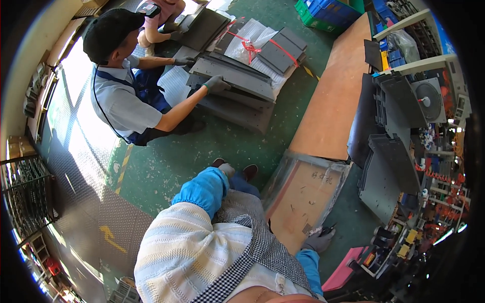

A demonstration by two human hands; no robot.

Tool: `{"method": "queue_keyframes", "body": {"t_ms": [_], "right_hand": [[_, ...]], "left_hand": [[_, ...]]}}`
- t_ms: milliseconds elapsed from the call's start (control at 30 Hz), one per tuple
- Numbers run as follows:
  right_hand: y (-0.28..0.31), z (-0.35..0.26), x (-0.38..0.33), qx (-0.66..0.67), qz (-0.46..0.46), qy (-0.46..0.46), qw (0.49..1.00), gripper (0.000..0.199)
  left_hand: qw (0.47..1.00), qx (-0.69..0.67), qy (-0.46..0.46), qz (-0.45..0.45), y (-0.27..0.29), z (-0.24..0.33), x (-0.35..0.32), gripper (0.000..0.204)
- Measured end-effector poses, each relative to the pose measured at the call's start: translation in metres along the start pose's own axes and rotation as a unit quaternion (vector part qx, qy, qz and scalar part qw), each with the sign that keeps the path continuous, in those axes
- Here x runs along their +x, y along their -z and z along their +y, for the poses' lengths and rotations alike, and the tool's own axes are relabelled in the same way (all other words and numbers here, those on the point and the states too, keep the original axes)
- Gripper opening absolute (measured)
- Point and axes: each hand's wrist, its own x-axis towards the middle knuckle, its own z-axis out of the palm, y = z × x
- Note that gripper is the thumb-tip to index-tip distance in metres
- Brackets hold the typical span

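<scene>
My left hand (229,170), in a grey glove below a blue sleeve cover, hangs over the floor left of the workbench; its fingers are mostly hidden. In another grey glove, my right hand (318,241) is at the near right corner of a cardboard sheet (304,188) with clear plastic along its edges. Its fingers are closed around something small and dark that I cannot make out. Beyond the cardboard runs a brown wooden benchtop (328,101). Dark grey bent metal panels (386,174) stand upright to the right of the bench.
A gloved co-worker (124,96) in a cap grips grey metal panels (235,81) at far left centre. Behind is another person (164,22) in pink. Tied panels (283,50) lie beside them. A fan (429,98) and cluttered racks line the right; blue-green crates (328,12) stand far.
</scene>
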Motion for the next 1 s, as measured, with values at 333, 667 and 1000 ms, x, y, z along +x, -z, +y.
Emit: {"method": "queue_keyframes", "body": {"t_ms": [333, 667, 1000], "right_hand": [[0.021, -0.022, 0.003, 0.067, -0.103, -0.114, 0.986, 0.060], [0.022, -0.023, 0.002, 0.038, -0.096, -0.102, 0.989, 0.061], [0.016, -0.021, 0.004, 0.058, -0.109, -0.100, 0.987, 0.062]], "left_hand": [[0.991, 0.089, 0.007, -0.104, -0.001, 0.019, 0.036, 0.012], [0.696, -0.135, -0.674, -0.208, 0.038, 0.014, 0.046, 0.022], [0.956, -0.001, -0.290, -0.049, -0.035, -0.045, 0.074, 0.031]]}}
